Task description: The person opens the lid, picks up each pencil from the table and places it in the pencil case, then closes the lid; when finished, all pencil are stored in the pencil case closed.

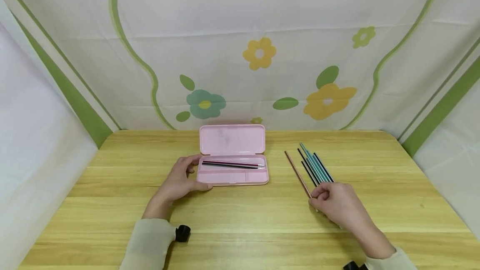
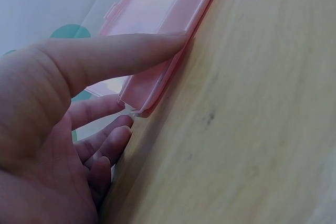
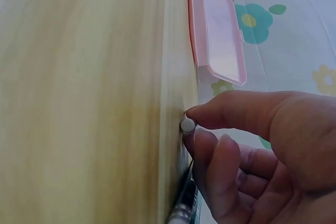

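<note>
From where I stand, the person's two hands are well apart over the wooden counter (image 1: 240,224). The left hand (image 1: 181,181) grips the left end of a pink pencil case (image 1: 221,177), thumb along the front rim and a finger against the back corner, the other fingers bent loosely beside that end. The case lies flat near the back of the counter, its lid (image 1: 232,140) hinged up behind it. A few dark pencils (image 1: 226,164) lie side by side in the long rear compartment; a small divider (image 1: 245,175) splits the front strip, with the smaller section on the right.

Over to the right, the right hand (image 1: 339,203) is pinched, thumb against fingers, on a copper-coloured pencil (image 1: 297,173) near its pale end, the far end pointing toward the back and left. Just beside it, slanting the same way, is a bunch of teal and dark pencils (image 1: 318,167), their near ends partly hidden under that hand.

Both arms wear pale sleeves (image 1: 148,241), with a black device (image 1: 183,233) at each wrist. Behind the counter hangs a white cloth (image 1: 210,61) printed with yellow, green and teal flowers.
</note>
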The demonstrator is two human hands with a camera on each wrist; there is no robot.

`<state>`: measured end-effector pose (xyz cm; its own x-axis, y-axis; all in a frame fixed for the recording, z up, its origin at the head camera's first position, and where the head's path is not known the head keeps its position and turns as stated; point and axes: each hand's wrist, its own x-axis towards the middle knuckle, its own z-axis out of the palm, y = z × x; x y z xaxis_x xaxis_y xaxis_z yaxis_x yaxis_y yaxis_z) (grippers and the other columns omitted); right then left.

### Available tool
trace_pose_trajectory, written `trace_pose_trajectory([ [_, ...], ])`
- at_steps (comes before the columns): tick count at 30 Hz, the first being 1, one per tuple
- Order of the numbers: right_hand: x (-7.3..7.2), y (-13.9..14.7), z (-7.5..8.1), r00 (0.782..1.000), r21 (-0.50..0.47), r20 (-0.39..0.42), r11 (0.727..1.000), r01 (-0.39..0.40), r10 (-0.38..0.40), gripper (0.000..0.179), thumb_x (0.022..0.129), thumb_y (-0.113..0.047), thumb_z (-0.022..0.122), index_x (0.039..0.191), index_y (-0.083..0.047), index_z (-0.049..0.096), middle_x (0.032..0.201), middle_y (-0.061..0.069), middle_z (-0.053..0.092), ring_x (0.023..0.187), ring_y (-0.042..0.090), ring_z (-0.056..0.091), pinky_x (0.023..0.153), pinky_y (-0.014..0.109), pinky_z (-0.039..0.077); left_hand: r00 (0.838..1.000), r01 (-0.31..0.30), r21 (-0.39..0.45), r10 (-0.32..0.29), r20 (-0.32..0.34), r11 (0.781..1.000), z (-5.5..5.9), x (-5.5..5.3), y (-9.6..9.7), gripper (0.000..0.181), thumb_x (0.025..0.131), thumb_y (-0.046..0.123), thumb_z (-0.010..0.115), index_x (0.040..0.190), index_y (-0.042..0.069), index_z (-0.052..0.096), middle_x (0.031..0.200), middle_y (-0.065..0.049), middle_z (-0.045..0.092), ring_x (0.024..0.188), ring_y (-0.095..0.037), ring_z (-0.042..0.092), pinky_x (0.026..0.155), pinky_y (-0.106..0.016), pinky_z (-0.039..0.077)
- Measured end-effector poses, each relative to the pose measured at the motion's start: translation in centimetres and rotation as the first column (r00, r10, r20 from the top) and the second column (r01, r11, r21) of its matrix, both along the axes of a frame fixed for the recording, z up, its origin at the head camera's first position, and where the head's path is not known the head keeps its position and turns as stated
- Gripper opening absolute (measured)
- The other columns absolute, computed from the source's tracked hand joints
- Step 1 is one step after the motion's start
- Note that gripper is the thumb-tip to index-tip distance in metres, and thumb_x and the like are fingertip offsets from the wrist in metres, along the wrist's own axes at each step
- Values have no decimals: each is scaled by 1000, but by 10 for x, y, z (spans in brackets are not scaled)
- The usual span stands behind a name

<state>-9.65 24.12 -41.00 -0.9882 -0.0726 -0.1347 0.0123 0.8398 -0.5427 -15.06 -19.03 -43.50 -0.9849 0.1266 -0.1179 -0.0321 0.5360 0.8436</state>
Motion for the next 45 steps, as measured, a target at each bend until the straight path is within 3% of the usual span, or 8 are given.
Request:
trace_pose_trajectory([
  [23,2,-3,-3,997,-1,27,998,68,-68,13,83,-19,85,88,-14,74,71,-4,65,65,13,59,59,25,42,1000,-7,15,7,9,1000,0,1,1,93,73,22,101,154,13,56,144,-16,50,118,-31,44,97,-38,40],
  [38,-2,-2,-2,995,-57,17,994,97,-96,16,83,-20,86,90,-11,76,76,-3,70,68,14,59,57,24,45,1000,-11,24,10,8,1000,2,2,-1,95,73,21,101,155,11,55,145,-17,50,118,-30,44,96,-38,39],
  [45,-1,-1,-1,993,-118,-27,987,112,-116,14,85,-18,84,94,-10,77,81,0,72,72,13,63,59,23,50,1000,-6,16,6,2,1000,3,1,0,93,73,22,101,154,12,57,145,-17,50,118,-30,45,95,-37,40],
])
